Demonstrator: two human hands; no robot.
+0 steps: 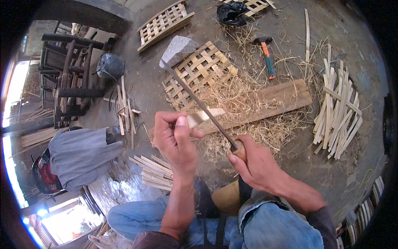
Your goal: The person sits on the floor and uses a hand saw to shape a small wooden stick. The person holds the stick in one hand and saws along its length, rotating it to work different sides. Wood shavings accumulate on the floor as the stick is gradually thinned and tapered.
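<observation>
The left hand [176, 141] pinches a short pale strip [196, 119] between thumb and forefinger, the other fingers curled in; the right hand [259, 164] is wrapped around the wooden handle [239, 152] of a long, narrow blade [188, 90]; the strip lies just above the left thumb, crossing the blade in this view, though whether edge and strip touch I cannot tell.

The chief danger, I judge, is to the left hand: its fingertips sit near the blade, and so short a strip leaves little room should the edge slip or the pinch loosen; a thin strip could also split or bend if pressed unevenly; the blade's far end reaches over a woven panel [211, 62] toward a grey stone [178, 47], so a wide swing might knock the stone or nick the weave; curly shavings [232, 89] spread over the plank [286, 95] and floor [298, 178] could hide a dropped strip, or snag the blade if it dips low.
</observation>
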